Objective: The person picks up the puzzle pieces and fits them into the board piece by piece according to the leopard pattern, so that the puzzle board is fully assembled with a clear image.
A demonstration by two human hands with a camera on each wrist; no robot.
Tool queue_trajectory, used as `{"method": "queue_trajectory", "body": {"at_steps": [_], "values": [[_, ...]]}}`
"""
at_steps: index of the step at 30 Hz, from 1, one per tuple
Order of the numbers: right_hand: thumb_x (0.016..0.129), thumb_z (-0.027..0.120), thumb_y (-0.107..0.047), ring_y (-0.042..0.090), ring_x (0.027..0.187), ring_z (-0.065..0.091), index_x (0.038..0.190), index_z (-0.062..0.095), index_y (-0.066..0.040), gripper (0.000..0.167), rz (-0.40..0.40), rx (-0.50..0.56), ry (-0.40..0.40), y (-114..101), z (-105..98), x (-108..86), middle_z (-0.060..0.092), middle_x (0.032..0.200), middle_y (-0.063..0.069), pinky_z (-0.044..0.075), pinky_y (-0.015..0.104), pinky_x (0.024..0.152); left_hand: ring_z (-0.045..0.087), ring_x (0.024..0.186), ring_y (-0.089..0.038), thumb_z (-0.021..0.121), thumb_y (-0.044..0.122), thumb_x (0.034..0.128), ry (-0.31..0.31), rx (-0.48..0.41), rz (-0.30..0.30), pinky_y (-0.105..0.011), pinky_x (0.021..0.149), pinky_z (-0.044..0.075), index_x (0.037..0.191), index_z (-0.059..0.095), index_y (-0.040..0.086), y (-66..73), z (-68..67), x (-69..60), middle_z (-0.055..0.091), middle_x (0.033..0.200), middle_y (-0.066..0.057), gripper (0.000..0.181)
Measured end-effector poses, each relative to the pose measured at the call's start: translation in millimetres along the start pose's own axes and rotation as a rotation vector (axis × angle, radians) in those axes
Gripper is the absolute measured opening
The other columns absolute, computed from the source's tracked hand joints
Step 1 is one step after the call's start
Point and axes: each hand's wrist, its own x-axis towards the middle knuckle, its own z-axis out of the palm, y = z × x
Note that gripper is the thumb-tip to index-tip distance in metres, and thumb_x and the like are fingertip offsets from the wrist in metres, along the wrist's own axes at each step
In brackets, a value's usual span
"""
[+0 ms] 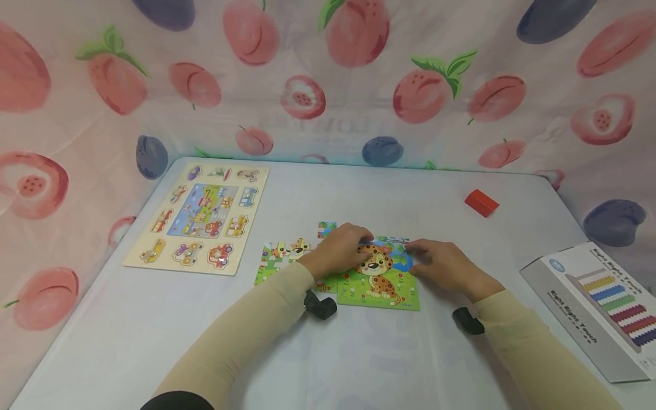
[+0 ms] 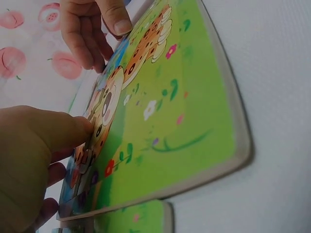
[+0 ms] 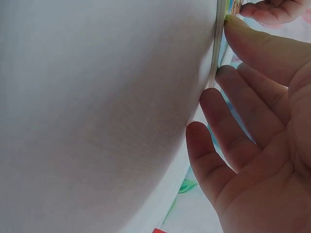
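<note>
A jigsaw puzzle with a spotted leopard cub on green grass lies at the middle of the table. My left hand rests over its upper left part. In the left wrist view, the left thumb touches the picture beside the cub's head, while the other fingers are partly hidden behind it. At the right side is my right hand, its thumb and fingertips against the puzzle's edge and upper right corner. In the right wrist view, the right fingers are spread and gently bent. More puzzle pieces lie to the left.
A wooden vehicle puzzle board lies at the back left. A red block sits at the back right. On the right edge stands a white toy box. Fruit-patterned cloth hangs behind the table.
</note>
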Motion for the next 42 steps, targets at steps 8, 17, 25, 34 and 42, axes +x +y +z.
{"method": "queue_trajectory", "body": {"at_steps": [8,17,25,34,42], "values": [[0.090,0.075,-0.019,0.040,0.125,0.050,0.141,0.056,-0.007,0.055,0.003,0.000,0.001,0,1,0.7,0.057,0.136,0.019,0.040,0.060,0.103,0.055,0.121,-0.020,0.067,0.023,0.0969,0.002,-0.003,-0.020,-0.031,0.103,0.043,0.130,0.064,0.007,0.7,0.6,-0.3,0.066,0.126,-0.003,0.037],[0.090,0.075,-0.017,0.041,0.126,0.050,0.139,0.057,-0.007,0.053,-0.006,-0.004,0.005,-1,1,-0.5,0.058,0.136,0.019,0.039,0.061,0.103,0.053,0.125,-0.021,0.067,0.025,0.0965,0.005,0.004,-0.012,-0.034,0.104,0.042,0.135,0.062,0.008,-0.7,-2.3,-5.8,0.064,0.131,-0.004,0.043],[0.090,0.075,-0.016,0.040,0.125,0.051,0.139,0.057,-0.005,0.053,-0.023,-0.003,0.022,0,1,-1.2,0.058,0.136,0.019,0.040,0.060,0.102,0.046,0.134,-0.024,0.070,0.028,0.0957,0.025,0.007,-0.092,-0.039,0.111,0.036,0.140,0.058,0.011,-18.4,-32.2,-14.5,0.058,0.139,-0.005,0.049],[0.090,0.075,-0.016,0.041,0.125,0.051,0.139,0.057,-0.005,0.053,-0.026,0.000,0.029,0,0,-1.2,0.058,0.137,0.019,0.040,0.060,0.102,0.046,0.134,-0.024,0.070,0.028,0.0957,0.044,-0.011,-0.160,-0.039,0.111,0.035,0.140,0.058,0.011,-48.6,-46.2,-24.8,0.058,0.139,-0.005,0.049],[0.090,0.075,-0.016,0.041,0.126,0.051,0.140,0.057,-0.006,0.054,-0.008,0.004,0.022,-1,1,-1.1,0.057,0.138,0.019,0.041,0.060,0.102,0.048,0.132,-0.026,0.066,0.023,0.0962,0.048,0.007,-0.197,-0.040,0.112,0.034,0.138,0.059,0.008,-63.7,-45.1,-27.9,0.060,0.136,-0.006,0.045]]}}
